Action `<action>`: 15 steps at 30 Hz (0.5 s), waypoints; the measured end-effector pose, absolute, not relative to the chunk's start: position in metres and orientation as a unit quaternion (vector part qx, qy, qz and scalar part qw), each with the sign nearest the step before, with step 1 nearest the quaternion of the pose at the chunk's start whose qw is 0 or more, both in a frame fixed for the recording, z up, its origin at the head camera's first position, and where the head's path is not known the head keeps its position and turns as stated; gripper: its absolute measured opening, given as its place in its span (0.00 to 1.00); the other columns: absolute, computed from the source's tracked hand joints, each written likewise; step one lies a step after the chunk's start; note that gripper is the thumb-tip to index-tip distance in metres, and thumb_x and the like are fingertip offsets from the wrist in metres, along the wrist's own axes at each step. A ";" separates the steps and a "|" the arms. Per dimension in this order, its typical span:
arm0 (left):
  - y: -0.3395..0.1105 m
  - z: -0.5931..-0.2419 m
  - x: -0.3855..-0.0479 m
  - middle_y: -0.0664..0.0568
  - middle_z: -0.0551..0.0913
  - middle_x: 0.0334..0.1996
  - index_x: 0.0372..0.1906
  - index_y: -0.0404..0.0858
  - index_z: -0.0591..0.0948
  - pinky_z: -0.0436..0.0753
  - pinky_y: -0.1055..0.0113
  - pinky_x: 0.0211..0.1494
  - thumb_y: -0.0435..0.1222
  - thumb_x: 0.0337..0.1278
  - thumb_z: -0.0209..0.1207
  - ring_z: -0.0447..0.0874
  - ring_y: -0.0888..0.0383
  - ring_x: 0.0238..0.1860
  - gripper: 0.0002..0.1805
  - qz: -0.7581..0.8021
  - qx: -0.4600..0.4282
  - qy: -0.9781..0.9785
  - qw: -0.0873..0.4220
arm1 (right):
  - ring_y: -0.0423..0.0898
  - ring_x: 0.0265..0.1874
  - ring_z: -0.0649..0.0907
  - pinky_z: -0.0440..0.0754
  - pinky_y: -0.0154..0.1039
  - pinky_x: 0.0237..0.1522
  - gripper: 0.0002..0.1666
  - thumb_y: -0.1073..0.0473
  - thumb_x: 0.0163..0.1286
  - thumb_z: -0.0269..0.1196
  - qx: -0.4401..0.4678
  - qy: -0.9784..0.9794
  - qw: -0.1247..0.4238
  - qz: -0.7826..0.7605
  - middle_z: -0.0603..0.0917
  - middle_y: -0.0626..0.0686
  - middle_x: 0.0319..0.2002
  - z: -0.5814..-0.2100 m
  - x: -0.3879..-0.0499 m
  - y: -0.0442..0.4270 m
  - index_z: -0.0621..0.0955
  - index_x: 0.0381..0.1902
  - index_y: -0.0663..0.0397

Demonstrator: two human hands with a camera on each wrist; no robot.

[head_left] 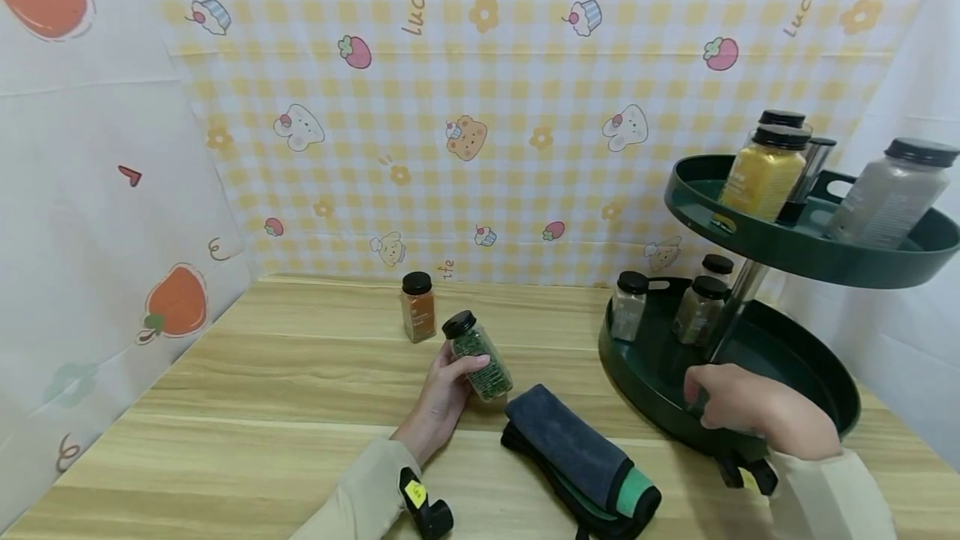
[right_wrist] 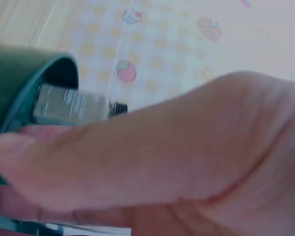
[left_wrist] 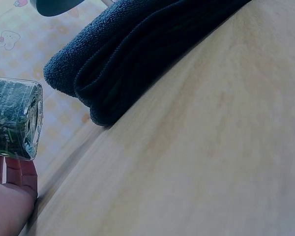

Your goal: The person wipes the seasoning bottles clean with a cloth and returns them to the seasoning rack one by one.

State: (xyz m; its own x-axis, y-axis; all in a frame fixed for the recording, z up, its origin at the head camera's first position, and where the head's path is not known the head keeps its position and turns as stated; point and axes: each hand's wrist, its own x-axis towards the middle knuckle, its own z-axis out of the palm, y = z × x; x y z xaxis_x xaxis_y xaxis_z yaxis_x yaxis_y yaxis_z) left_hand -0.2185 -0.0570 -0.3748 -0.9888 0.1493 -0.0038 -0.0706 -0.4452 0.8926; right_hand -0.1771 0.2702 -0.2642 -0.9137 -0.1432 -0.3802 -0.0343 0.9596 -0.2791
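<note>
Head view: a person's left grip (head_left: 441,400) clasps a jar of green flakes (head_left: 483,367) above the counter (head_left: 300,407), long axis slanted, black lid (head_left: 459,323) up-left, base down-right; three jars (head_left: 628,307) stand in the lower tray (head_left: 802,367), a yellow-filled jar (head_left: 761,177) in the upper tray (head_left: 847,267). Left wrist: the jar's clear base points right. Right wrist: right grip (right_wrist: 152,157) at the lower tray's edge; whether it grasps, I cannot tell.

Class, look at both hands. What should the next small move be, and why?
Probably the left hand should carry the green jar over the towel toward the lower tray: the jar is held tilted and away from the tray, other jars stand there, bare tray floor shows beside them, and the right hand is at the rim.
</note>
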 end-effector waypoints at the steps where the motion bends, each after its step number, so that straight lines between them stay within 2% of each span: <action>1: -0.057 -0.375 -0.219 0.52 0.72 0.52 0.63 0.42 0.62 0.64 0.62 0.61 0.34 0.49 0.57 0.71 0.59 0.51 0.32 0.849 0.038 0.522 0.065 | 0.50 0.32 0.71 0.71 0.42 0.28 0.13 0.72 0.59 0.59 -0.043 0.968 0.206 -0.134 0.75 0.58 0.39 -0.264 -0.177 0.272 0.74 0.41 0.57; 7: -0.055 -0.374 -0.218 0.52 0.72 0.52 0.62 0.41 0.63 0.63 0.61 0.62 0.34 0.49 0.58 0.71 0.58 0.51 0.32 0.849 0.041 0.523 0.064 | 0.50 0.31 0.70 0.71 0.42 0.28 0.10 0.72 0.56 0.62 -0.063 0.971 0.195 -0.123 0.75 0.57 0.37 -0.267 -0.177 0.276 0.76 0.34 0.55; 15: -0.051 -0.365 -0.221 0.50 0.70 0.55 0.63 0.41 0.62 0.62 0.61 0.63 0.35 0.49 0.60 0.69 0.57 0.53 0.33 0.844 0.028 0.533 0.046 | 0.46 0.26 0.70 0.70 0.40 0.28 0.10 0.70 0.53 0.66 -0.110 0.978 0.152 -0.094 0.73 0.50 0.28 -0.272 -0.181 0.268 0.76 0.28 0.53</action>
